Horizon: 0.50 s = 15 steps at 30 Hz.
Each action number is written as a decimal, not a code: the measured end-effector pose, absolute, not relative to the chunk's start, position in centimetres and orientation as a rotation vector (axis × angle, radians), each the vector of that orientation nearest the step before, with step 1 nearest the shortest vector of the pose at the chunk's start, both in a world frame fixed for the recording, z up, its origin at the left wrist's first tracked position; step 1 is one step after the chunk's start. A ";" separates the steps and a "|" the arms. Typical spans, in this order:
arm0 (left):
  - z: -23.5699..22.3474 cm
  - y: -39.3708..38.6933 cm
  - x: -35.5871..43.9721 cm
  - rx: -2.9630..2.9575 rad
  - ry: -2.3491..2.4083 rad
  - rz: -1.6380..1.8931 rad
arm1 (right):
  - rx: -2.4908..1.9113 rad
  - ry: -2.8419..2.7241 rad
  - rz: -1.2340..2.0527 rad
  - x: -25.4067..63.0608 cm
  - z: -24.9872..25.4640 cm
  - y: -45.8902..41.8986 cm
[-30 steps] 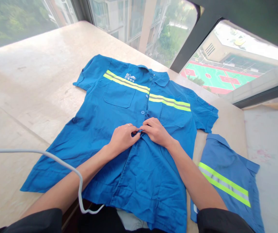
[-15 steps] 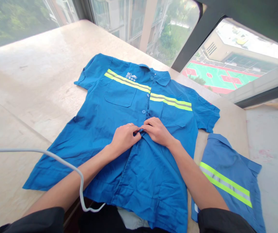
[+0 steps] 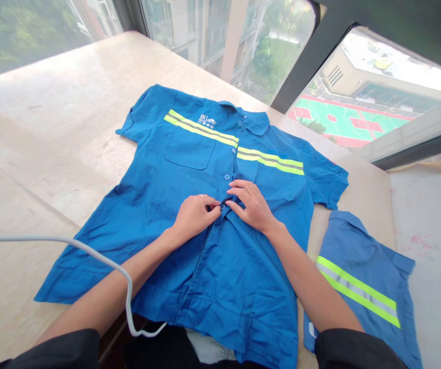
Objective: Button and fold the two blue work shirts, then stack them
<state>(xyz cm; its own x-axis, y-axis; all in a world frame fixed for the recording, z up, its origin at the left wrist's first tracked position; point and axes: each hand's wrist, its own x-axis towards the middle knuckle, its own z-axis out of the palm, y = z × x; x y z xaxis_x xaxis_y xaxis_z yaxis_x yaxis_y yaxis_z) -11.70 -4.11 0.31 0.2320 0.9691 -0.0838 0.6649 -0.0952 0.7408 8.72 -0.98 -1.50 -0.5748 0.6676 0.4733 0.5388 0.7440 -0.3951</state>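
Observation:
A blue short-sleeved work shirt (image 3: 159,210) lies spread out face up, with yellow-and-grey reflective bands across its chest and white print on one side. At the middle of its front, my left hand (image 3: 197,212) pinches the shirt's edge beside a small button (image 3: 222,206). Just across the front opening is my right hand (image 3: 249,205), its thumb and fingers apart and the thumb tip close to the button. Higher up the front another button (image 3: 227,177) shows. Whether the right fingertips touch the cloth is hard to tell.
A folded blue shirt (image 3: 355,256) with a reflective band lies at the right. A white cable (image 3: 89,250) crosses over my left forearm. Both shirts rest on a pale stone ledge (image 3: 70,113) bordered by windows with dark frames (image 3: 301,56).
My right hand has loosened its pinch on the shirt front, its fingers spreading apart. The button now shows between the hands. My left hand keeps its pinch, almost in the same place.

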 end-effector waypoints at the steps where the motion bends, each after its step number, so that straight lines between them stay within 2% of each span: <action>1: 0.3 -4.0 -11.8 1.796 1.494 0.600 | -0.898 -2.311 0.262 8.7 -1.3 -1.0; 7: 0.2 -3.6 -12.1 1.575 1.414 0.684 | -0.885 -2.432 0.207 8.2 -0.5 -1.6; 15: 0.0 -3.4 -12.2 1.487 1.405 0.676 | -1.151 -2.521 0.079 7.2 0.3 -2.7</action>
